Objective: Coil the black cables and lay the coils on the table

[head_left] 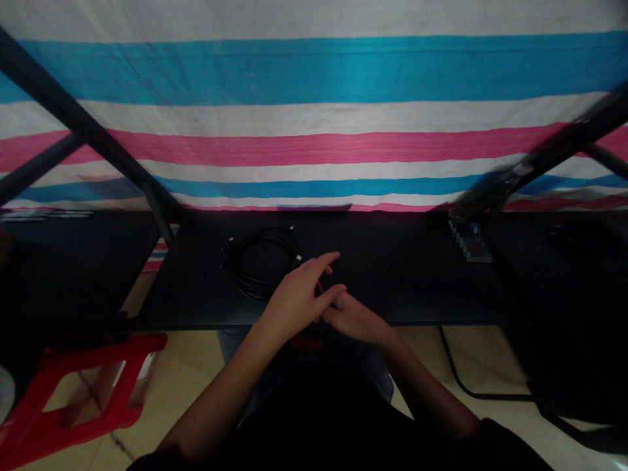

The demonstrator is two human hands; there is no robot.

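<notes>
A coil of black cable (248, 278) with light-coloured plug ends lies on the black tabletop (392, 268), left of the middle. My left hand (301, 288) is just right of the coil, over the table's front edge. Its index finger and thumb are stretched out and apart, and I see nothing held in it. My right hand (354, 317) meets it from the right, with the left thumb lying against it. The right fingers are mostly hidden behind the left hand, so their grip does not show.
A phone-like thing (471, 242), blurred out, lies at the right of the table beside a dark metal strut (534, 163). Another strut (118, 147) slants down at the left. A striped sheet (314, 72) hangs behind. A red plastic stool (127, 386) stands lower left.
</notes>
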